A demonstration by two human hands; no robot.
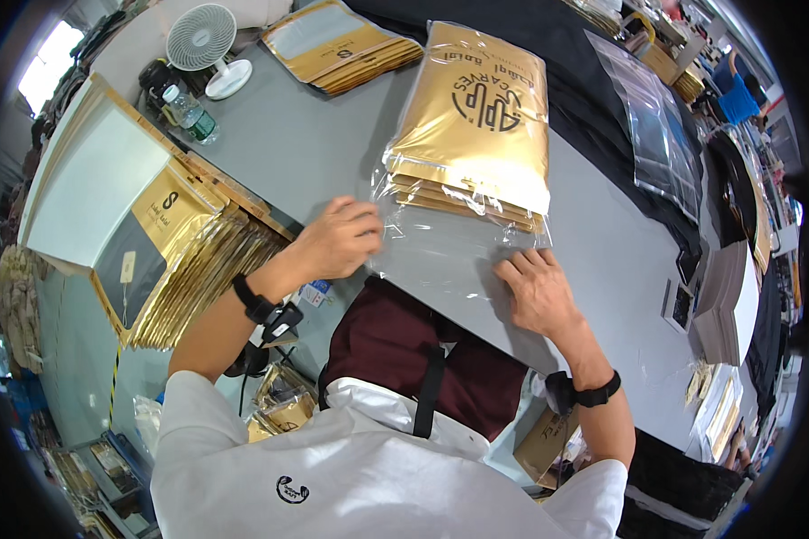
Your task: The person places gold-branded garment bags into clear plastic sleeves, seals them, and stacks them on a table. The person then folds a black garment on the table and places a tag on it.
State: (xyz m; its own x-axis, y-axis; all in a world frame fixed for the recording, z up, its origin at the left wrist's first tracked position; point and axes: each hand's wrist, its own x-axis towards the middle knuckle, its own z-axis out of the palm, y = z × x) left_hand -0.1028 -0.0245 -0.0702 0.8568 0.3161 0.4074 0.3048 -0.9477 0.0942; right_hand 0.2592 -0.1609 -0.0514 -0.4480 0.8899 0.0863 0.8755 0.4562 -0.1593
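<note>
On the grey table in front of me lies a stack of gold pouches (478, 145) with black writing, inside a clear plastic bag (438, 236). The pouches' lower edges fan out slightly. Loose film of the bag's near end stretches toward me beyond them. My left hand (344, 236), a little blurred, has its fingers curled at the left edge of this film. At the film's right near corner, my right hand (536, 290) pinches down close to the table with bent fingers. Both sets of fingertips are partly hidden.
Stacked gold pouches (175, 269) stand at the left beside a white board (94, 195). Farther back are a white fan (202, 37), a water bottle (192, 114) and another pouch pile (344, 50). Clear plastic bags (654, 128) and cardboard sheets (725, 303) lie right.
</note>
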